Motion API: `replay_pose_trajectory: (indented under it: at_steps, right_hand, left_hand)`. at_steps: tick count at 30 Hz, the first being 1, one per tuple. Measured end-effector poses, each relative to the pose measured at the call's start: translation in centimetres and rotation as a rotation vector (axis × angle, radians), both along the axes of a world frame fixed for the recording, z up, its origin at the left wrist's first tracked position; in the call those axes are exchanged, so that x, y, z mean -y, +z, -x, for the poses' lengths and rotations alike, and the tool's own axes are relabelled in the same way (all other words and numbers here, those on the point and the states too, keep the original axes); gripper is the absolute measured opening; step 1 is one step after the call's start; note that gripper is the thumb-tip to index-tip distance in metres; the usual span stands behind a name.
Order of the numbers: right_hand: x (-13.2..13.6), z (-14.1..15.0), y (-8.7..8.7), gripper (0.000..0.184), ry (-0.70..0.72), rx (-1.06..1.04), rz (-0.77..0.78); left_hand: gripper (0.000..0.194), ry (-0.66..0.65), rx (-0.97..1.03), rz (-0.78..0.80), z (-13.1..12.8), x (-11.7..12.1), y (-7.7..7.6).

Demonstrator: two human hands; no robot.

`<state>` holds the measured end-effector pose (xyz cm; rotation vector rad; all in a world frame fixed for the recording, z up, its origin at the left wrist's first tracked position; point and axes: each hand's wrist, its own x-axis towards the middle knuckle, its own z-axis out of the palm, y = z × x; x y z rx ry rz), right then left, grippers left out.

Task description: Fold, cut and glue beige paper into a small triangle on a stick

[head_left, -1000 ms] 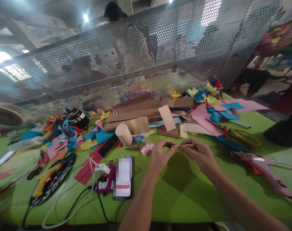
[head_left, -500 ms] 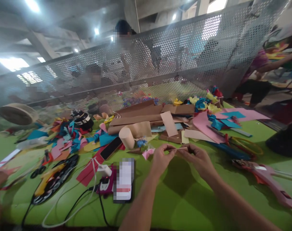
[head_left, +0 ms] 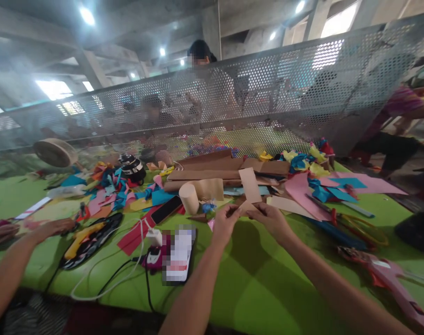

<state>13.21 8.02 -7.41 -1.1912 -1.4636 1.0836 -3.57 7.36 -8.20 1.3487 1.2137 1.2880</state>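
My left hand (head_left: 226,222) and my right hand (head_left: 273,220) are both closed on a small piece of tan paper (head_left: 247,206), one at each side. The paper is raised over the green table (head_left: 267,288), its flat face turned partly to me. Just behind it lies a tan paper strip (head_left: 250,185). Left of my hands stands a roll of tan paper (head_left: 189,199), with a small blue paper piece (head_left: 208,207) beside it. A pink glue gun (head_left: 386,274) rests to the right of my right hand.
Cables run around a plug adapter (head_left: 156,256) and a lit phone (head_left: 179,255) at front left. A dark phone (head_left: 166,209) lies behind. A co-worker's hand (head_left: 60,226) reaches near a yellow glue gun (head_left: 81,239). Brown cardboard (head_left: 205,174) lies before a perforated metal screen (head_left: 260,93).
The tan paper has turned from nearly edge-on to showing its face, still between my hands. A co-worker's arm has reached further in at the left. My view has shifted slightly.
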Motion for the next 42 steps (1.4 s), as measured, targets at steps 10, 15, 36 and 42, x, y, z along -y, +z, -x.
replay_pose_trajectory:
  at_steps: [10, 15, 36, 42]
  right_hand:
    - [0.7, -2.3, -0.1, 0.043, 0.003, -0.067, 0.003]
    - [0.5, -2.3, -0.5, 0.040, -0.015, -0.076, -0.002]
    - [-0.2, -3.7, 0.1, 0.047, -0.111, -0.210, 0.075]
    - [-0.1, -3.8, -0.4, 0.047, -0.111, -0.177, 0.052]
  left_hand:
    - [0.011, -0.026, -0.279, -0.112, -1.4, 1.7, 1.0]
    - [0.013, -0.052, -0.238, -0.089, -2.6, 1.4, 0.5]
    - [0.013, -0.073, -0.150, -0.056, -3.4, -0.3, 0.9]
    - [0.011, -0.123, -0.075, -0.023, -3.6, -0.4, 0.6]
